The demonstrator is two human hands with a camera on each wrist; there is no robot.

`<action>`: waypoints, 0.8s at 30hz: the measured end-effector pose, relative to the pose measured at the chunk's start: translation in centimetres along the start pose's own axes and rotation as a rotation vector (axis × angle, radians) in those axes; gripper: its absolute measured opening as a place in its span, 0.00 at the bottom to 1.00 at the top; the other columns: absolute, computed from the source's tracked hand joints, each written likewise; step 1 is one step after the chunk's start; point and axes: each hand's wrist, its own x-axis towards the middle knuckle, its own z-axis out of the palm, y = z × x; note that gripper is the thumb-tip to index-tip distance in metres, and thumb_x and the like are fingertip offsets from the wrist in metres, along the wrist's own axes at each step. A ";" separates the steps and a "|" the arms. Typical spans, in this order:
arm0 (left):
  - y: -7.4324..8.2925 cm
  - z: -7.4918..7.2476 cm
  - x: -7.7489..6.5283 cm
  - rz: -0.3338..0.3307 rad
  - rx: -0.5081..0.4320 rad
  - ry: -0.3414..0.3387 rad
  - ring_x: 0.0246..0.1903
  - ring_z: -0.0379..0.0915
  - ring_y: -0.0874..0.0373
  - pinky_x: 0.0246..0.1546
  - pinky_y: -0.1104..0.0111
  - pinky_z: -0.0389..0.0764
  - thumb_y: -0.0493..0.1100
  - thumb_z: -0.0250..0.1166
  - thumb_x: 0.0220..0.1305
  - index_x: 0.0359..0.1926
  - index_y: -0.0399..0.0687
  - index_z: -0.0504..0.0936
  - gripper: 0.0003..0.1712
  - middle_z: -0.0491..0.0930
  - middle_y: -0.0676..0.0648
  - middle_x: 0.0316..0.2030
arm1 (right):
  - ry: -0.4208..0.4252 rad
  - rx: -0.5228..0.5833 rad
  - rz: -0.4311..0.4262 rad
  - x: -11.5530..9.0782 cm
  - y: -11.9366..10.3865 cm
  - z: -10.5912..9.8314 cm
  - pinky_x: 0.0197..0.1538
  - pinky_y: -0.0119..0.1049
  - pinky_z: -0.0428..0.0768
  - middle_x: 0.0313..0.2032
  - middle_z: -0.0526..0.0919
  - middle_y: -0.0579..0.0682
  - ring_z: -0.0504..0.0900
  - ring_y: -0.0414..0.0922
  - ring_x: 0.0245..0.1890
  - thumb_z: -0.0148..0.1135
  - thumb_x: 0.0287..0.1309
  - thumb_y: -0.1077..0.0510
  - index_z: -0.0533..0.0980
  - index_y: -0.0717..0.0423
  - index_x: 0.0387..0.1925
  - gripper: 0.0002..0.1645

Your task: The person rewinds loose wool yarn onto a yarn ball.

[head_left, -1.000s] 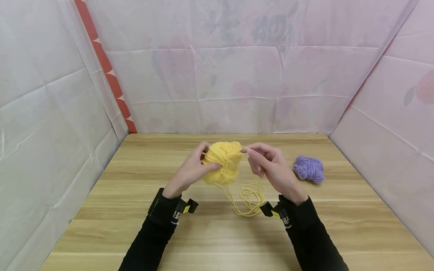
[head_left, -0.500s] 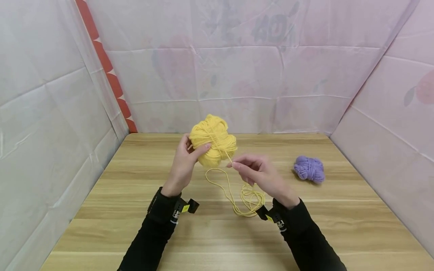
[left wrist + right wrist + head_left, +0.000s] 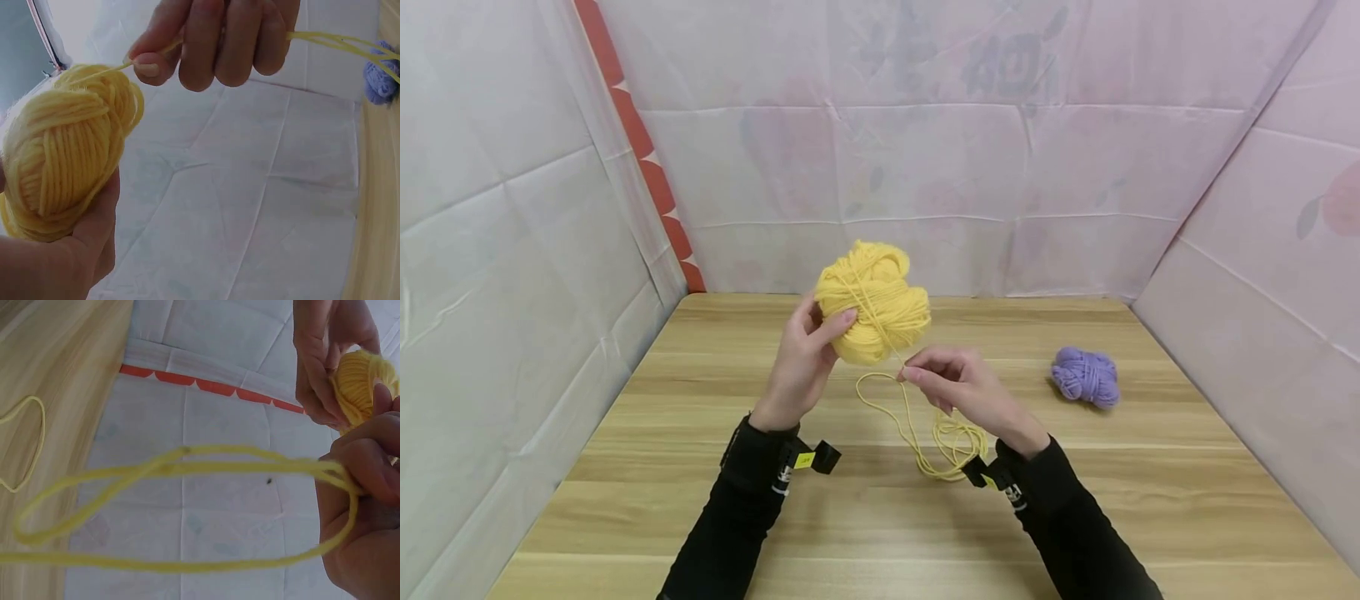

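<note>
Raised above the table, a ball of yellow yarn (image 3: 880, 308) is gripped in my left hand (image 3: 801, 362), thumb across its near side. My right hand (image 3: 962, 387), just below and to the right, pinches a yellow strand (image 3: 125, 66) that runs taut from the ball. In the left wrist view the strand passes behind the curled right fingers (image 3: 237, 44) and comes out on the other side. Loose loops of yarn (image 3: 187, 469) hang from the right hand in the right wrist view. A tangle of yellow yarn (image 3: 955, 442) lies on the table beneath.
A small bundle of purple yarn (image 3: 1086, 377) lies on the right part of the wooden table (image 3: 880, 533). Pale sheets (image 3: 925, 167) wall the table in at the back and both sides, with a red scalloped strip (image 3: 657, 185) in the left corner.
My left hand has lifted the yellow ball up and to the left, turning it. My right hand has moved down and left, drawing the strand across the ball's front.
</note>
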 end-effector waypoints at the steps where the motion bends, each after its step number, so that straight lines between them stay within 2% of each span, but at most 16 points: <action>1: 0.0 0.0 0.0 -0.001 -0.012 -0.024 0.50 0.75 0.57 0.50 0.71 0.81 0.31 0.53 0.68 0.65 0.41 0.61 0.26 0.70 0.45 0.53 | -0.001 0.003 0.008 0.1 0.1 0.0 0.16 0.32 0.65 0.16 0.67 0.43 0.63 0.42 0.13 0.55 0.68 0.59 0.80 0.59 0.40 0.10; 5: 0.1 0.0 0.0 -0.018 -0.032 -0.122 0.48 0.75 0.57 0.48 0.71 0.81 0.31 0.51 0.68 0.65 0.38 0.62 0.25 0.72 0.45 0.51 | 0.005 0.024 0.049 0.2 0.8 -0.3 0.18 0.33 0.66 0.16 0.68 0.43 0.63 0.41 0.14 0.53 0.68 0.61 0.79 0.66 0.40 0.12; 7: 0.2 0.0 -0.1 -0.032 -0.028 -0.162 0.48 0.76 0.58 0.48 0.70 0.81 0.30 0.51 0.68 0.67 0.38 0.61 0.26 0.72 0.45 0.51 | 0.013 0.050 0.068 0.1 1.0 -0.5 0.19 0.36 0.64 0.16 0.68 0.43 0.63 0.40 0.15 0.52 0.68 0.61 0.78 0.67 0.39 0.12; 11: 0.3 -0.1 -0.2 -0.062 0.018 -0.228 0.50 0.75 0.57 0.49 0.70 0.81 0.29 0.51 0.68 0.69 0.37 0.59 0.29 0.73 0.45 0.53 | 0.016 0.096 0.087 0.1 1.3 -0.9 0.20 0.37 0.61 0.16 0.65 0.43 0.61 0.38 0.16 0.49 0.67 0.65 0.75 0.60 0.33 0.09; 15: 0.3 -0.2 -0.3 -0.080 0.088 -0.280 0.51 0.74 0.57 0.51 0.70 0.80 0.27 0.52 0.65 0.69 0.36 0.59 0.31 0.73 0.46 0.54 | 0.022 0.109 0.101 0.1 1.4 -1.1 0.22 0.32 0.63 0.17 0.64 0.44 0.63 0.38 0.17 0.48 0.67 0.65 0.72 0.55 0.30 0.09; 17: 0.3 -0.2 -0.4 -0.099 0.126 -0.317 0.52 0.74 0.57 0.52 0.69 0.80 0.26 0.53 0.64 0.69 0.36 0.60 0.32 0.73 0.46 0.55 | 0.036 0.107 0.119 0.1 1.4 -1.2 0.22 0.30 0.66 0.18 0.68 0.43 0.65 0.37 0.17 0.49 0.68 0.63 0.73 0.54 0.31 0.09; 19: 0.3 -0.2 -0.4 -0.125 0.173 -0.368 0.52 0.75 0.57 0.52 0.68 0.80 0.26 0.56 0.62 0.68 0.36 0.62 0.32 0.74 0.45 0.55 | 0.036 0.107 0.110 0.1 1.3 -1.3 0.27 0.30 0.73 0.24 0.74 0.45 0.72 0.38 0.22 0.50 0.70 0.58 0.75 0.55 0.37 0.08; 21: 0.3 -0.2 -0.4 -0.141 0.226 -0.429 0.52 0.75 0.56 0.53 0.66 0.80 0.26 0.58 0.62 0.68 0.37 0.62 0.33 0.74 0.44 0.55 | 0.050 0.095 0.123 0.1 1.3 -1.4 0.38 0.31 0.78 0.34 0.79 0.46 0.78 0.37 0.32 0.50 0.71 0.49 0.76 0.53 0.45 0.13; 24: 0.3 -0.2 -0.4 -0.156 0.290 -0.491 0.53 0.75 0.54 0.53 0.64 0.80 0.29 0.61 0.61 0.67 0.39 0.64 0.33 0.74 0.42 0.55 | 0.057 0.067 0.125 0.1 1.2 -1.5 0.48 0.34 0.79 0.40 0.79 0.46 0.78 0.38 0.41 0.48 0.69 0.40 0.75 0.51 0.50 0.22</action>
